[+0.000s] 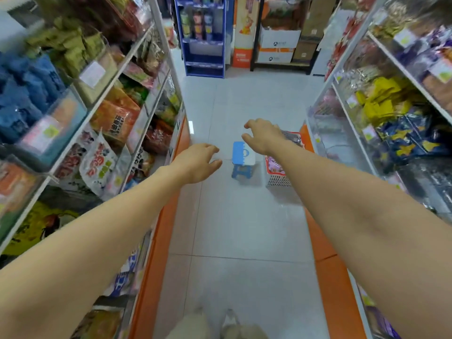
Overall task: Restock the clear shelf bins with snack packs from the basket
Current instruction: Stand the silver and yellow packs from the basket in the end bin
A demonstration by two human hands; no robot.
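Along the left side, shelves (137,77) carry clear bins (61,128) full of stock: blue packs (29,94) high up and orange packs (115,118) below them (the labels are too blurred to read). Just right of these, the left hand (198,163) reaches out over the floor (234,228), fingers loosely curved and spread, holding nothing. Far beyond it, at the aisle's end, stands a blue rack (204,45). Two shoes (230,321) show at the bottom edge. In mid-aisle a blue stool (242,155) stands on the tiles. The right hand (261,137) hangs above and just right of the stool, thumb and fingers apart in a loose claw, also empty. Whether it touches anything I cannot tell. Behind the right wrist sits the basket (277,179), red at the rim and white mesh below. It is on the floor just beside the stool and close to the orange base (325,241) of the right shelves (415,77). Pinkish snack packs (274,165) show inside it, and the forearm hides part of it. Cardboard boxes (278,42) are stacked at the far wall. On the right shelves, more clear bins hold yellow packs (381,104) and dark blue packs (411,140).
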